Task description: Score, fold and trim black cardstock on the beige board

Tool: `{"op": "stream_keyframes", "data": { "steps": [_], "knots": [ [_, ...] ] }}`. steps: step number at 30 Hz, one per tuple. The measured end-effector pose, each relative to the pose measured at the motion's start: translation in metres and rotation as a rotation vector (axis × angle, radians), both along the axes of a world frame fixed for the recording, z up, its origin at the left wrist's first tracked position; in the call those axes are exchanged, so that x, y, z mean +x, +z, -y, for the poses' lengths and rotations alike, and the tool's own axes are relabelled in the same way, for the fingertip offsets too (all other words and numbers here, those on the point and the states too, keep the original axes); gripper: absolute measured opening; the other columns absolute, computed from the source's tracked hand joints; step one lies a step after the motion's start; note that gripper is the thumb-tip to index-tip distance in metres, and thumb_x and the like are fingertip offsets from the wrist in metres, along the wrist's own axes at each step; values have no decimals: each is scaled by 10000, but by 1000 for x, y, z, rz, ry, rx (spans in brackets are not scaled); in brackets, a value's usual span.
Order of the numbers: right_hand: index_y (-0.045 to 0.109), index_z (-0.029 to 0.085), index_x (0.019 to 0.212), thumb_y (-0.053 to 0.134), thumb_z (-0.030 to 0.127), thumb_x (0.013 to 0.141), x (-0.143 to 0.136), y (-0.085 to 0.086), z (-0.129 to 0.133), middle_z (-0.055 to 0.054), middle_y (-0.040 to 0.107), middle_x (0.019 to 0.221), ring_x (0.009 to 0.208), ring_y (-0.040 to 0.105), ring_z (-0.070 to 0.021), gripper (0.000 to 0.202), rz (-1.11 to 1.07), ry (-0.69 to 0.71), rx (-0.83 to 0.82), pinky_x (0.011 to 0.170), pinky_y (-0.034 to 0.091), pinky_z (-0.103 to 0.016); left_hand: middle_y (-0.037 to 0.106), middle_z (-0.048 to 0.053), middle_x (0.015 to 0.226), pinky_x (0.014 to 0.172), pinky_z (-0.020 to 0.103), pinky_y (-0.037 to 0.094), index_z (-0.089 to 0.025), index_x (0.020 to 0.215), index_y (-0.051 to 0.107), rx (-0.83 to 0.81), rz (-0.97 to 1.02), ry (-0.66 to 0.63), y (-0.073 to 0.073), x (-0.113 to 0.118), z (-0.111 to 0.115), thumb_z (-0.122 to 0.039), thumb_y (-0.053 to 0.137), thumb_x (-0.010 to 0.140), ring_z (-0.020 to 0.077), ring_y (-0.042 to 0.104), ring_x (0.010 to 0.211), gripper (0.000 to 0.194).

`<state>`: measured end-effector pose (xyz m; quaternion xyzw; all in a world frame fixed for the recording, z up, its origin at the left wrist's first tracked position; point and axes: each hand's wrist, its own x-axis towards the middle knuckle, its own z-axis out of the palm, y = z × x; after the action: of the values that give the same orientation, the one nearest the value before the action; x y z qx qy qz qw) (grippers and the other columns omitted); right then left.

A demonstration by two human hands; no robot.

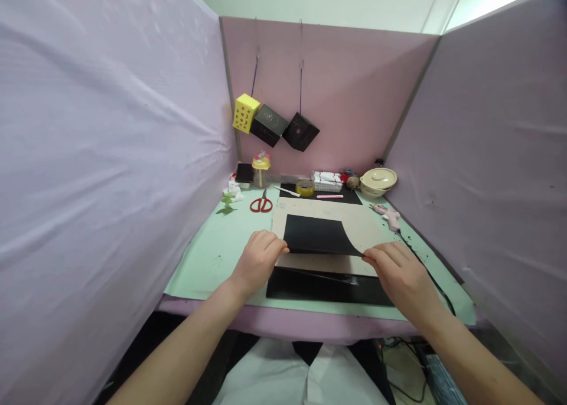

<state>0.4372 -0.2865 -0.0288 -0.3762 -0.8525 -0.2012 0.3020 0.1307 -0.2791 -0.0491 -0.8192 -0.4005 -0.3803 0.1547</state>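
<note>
A black sheet [315,235] is held by its two near corners, its near edge raised above a pale board [367,216]. My left hand [260,257] pinches the near left corner between thumb and fingers. At the near right corner, my right hand [398,272] grips the sheet, which curves along that side. Beneath the pale board, a larger black sheet [310,288] shows along the table's front.
Red-handled scissors [261,204] and green leaves [227,207] lie left. Behind the board are a tape roll [305,187], a pink pen-like tool [330,196] and a lidded bowl [378,182]. A corded pink glue gun [390,216] lies right.
</note>
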Motion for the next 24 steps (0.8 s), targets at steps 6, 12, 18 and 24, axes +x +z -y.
{"op": "stream_keyframes", "data": {
  "steps": [6, 12, 18, 24],
  "knots": [
    [622, 188, 928, 442, 36, 915, 8, -11, 11, -54, 606, 792, 779, 525, -188, 236, -40, -22, -10, 716, 421, -322, 579, 48, 827, 734, 317, 422, -167, 1001, 589, -28, 56, -48, -14, -6, 12, 25, 358, 886, 181, 505, 800, 322],
    [623, 168, 882, 551, 105, 907, 8, -18, 9, -43, 564, 729, 737, 484, -178, 99, -52, -60, -38, 692, 401, -313, 582, 36, 771, 716, 313, 412, -165, 931, 612, -31, 40, 37, -20, -5, 15, 17, 390, 887, 174, 499, 755, 291],
    [644, 172, 962, 496, 56, 912, 9, -66, -6, -55, 662, 870, 838, 529, -182, 194, -45, 17, -53, 759, 398, -321, 676, 66, 1065, 890, 390, 398, -190, 1078, 624, -104, -17, 137, -50, 4, 21, -63, 467, 927, 219, 564, 1029, 253],
    [671, 161, 983, 491, 68, 904, 15, -104, -25, -78, 669, 964, 903, 532, -204, 217, 2, -77, -192, 762, 402, -336, 566, 125, 1313, 1005, 420, 376, -139, 1320, 506, -328, -182, 116, -75, 42, 23, -230, 575, 911, 277, 472, 1226, 424]
  ]
}}
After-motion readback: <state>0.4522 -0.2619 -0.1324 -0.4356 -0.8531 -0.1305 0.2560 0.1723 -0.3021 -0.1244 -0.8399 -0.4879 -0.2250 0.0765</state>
